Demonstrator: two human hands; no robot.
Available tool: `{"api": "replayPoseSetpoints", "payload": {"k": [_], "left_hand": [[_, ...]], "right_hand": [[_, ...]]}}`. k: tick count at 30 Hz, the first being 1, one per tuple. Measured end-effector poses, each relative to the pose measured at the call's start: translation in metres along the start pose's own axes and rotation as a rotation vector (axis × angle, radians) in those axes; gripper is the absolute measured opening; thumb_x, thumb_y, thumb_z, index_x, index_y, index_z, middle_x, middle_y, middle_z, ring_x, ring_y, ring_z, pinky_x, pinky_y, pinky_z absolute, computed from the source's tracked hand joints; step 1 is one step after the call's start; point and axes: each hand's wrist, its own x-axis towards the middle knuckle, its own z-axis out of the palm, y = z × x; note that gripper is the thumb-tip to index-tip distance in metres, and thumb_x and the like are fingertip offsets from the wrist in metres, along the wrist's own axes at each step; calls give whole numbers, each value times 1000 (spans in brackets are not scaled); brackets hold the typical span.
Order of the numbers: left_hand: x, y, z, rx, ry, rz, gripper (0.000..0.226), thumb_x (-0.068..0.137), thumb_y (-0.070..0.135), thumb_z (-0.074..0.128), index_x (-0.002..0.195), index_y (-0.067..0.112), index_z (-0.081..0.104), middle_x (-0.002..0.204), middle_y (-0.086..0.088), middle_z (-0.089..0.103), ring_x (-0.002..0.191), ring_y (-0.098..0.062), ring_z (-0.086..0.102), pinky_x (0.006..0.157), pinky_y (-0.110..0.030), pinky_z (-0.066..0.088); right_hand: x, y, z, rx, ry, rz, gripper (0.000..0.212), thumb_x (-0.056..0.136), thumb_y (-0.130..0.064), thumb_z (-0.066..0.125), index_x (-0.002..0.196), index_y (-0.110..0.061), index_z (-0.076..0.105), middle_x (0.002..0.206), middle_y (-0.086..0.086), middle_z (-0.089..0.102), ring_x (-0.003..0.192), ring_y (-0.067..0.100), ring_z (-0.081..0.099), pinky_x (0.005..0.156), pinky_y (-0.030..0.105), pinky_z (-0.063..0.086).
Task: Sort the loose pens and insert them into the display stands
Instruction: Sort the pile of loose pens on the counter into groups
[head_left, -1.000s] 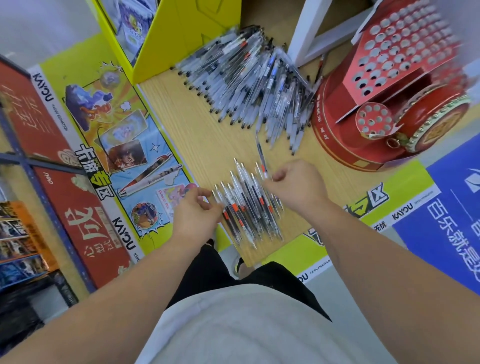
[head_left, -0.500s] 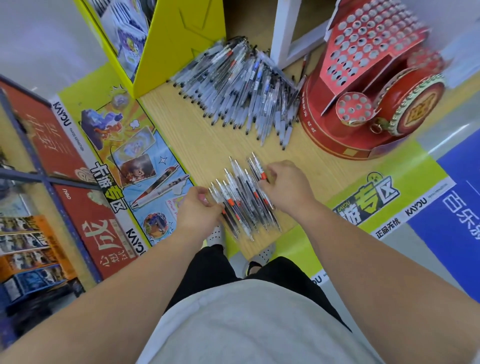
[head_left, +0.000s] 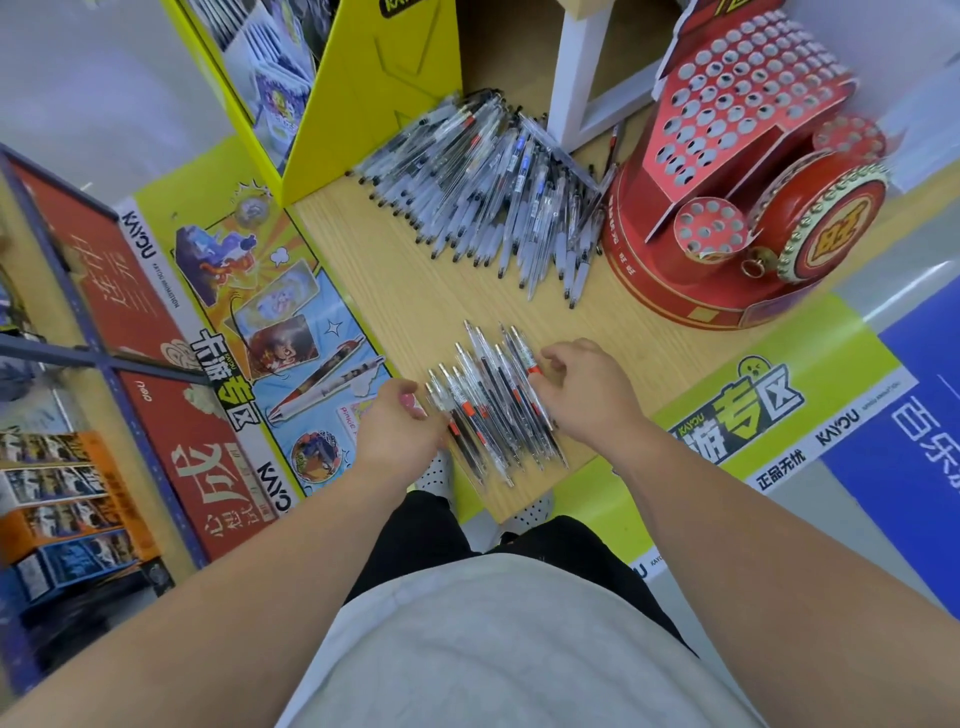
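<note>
The pen (head_left: 523, 358) that the right hand (head_left: 589, 397) held raised above the row (head_left: 488, 415) a second ago now lies along the row's right edge, mid-frame. The hand has come down beside it, fingertips against it. The view has swung, showing more of the stand (head_left: 654, 280) at upper right.

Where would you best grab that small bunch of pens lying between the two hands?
Probably around the middle of the pen bunch, squeezing from both long sides, where the left hand and right hand flank it. The pens lie flat, side by side and roughly parallel, so pressing sideways gathers them.
</note>
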Motion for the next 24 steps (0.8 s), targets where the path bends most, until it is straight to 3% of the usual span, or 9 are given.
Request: {"api": "replayPoseSetpoints", "payload": {"k": [2,5,7,10,14,18,24], "left_hand": [[1,6,-9,32,23,7,53,91,26,70,138,21,45,98,-7,65,82,-29,70,78,-47,59],[5,22,-26,84,76,59,49,94,27,68,137,18,46,88,-1,63,69,-23,68,67,-35,54],[11,38,-38,83,88,104,47,94,28,68,135,16,48,87,0,62,72,-21,69,73,-41,58],[27,64,-53,111,70,172,38,95,32,67,127,21,50,94,-5,63,58,-12,67,62,-36,56],[67,105,-66,221,36,291,39,94,40,68,127,24,53,107,0,61,86,-19,63,64,-35,52],[119,141,-73,333,-33,441,43,92,39,69,130,22,56,121,0,55,97,-24,62,71,-31,45],[184,196,-91,496,-161,668,49,92,35,70,135,15,56,125,-6,59,101,-18,54,82,-27,38]], "right_hand": [[0,-1,-3,12,-4,15,46,95,-38,61,135,-15,59,129,4,56,107,20,61,90,31,48],[2,-7,-10,47,21,27,46,95,-39,63,134,-16,60,129,3,56,102,18,61,87,29,46],[6,-14,-16,83,47,41,44,94,-40,64,132,-18,62,128,2,56,97,16,61,85,28,46],[17,-28,-25,159,99,67,42,92,-39,65,129,-18,64,126,0,57,96,16,61,87,28,47],[47,-49,-30,190,146,85,38,92,-40,66,125,-20,66,123,0,60,101,16,60,85,27,43],[81,-77,-29,226,201,170,39,93,-42,65,125,-20,67,120,-1,65,100,11,59,85,25,42],[110,-119,-18,317,262,366,41,93,-33,68,129,-15,65,122,1,68,97,7,56,88,22,41]]}}
